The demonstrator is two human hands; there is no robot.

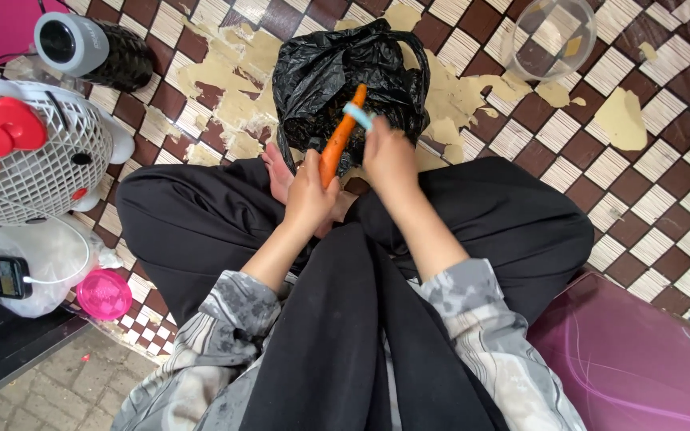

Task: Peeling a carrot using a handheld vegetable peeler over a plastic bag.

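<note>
While the left hand (311, 194) grips the carrot (339, 140) (tip up, away), the right hand (387, 156) clasps a peeler (358, 116).

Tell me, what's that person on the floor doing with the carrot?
A person sits cross-legged on a worn checkered floor, peeling. The left hand holds an orange carrot tilted up over an open black plastic bag. The right hand presses a light blue peeler against the carrot's upper end. A small white fan stands at the left, and a clear bowl farther off.
</note>
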